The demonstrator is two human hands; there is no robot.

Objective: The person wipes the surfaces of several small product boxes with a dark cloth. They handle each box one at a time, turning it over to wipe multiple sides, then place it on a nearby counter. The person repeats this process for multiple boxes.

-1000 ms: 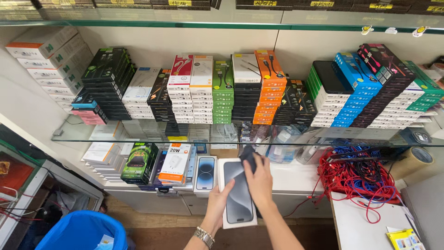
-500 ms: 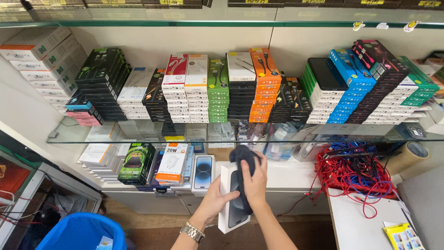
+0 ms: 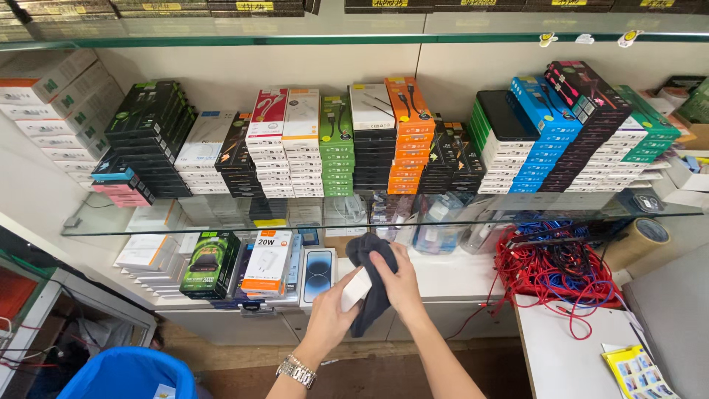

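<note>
single head-worn view, pitched down and forward from standing height. glass shelf (image 3: 369, 214) with stacked boxes is faced square-on across mid frame, lower shelf seen beneath it. both hands are caught near, at bottom centre: left hand (image 3: 330, 318), right hand (image 3: 399, 279). floor is clipped at bottom left. no second view, so nothing is shared.

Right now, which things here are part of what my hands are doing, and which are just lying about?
In hand:
- left hand holding a white box
- right hand pressing a dark cloth on that box

Lying about:
- stacked product boxes on the glass shelf
- tangle of red and blue cables
- roll of brown tape
- blue bin
</note>
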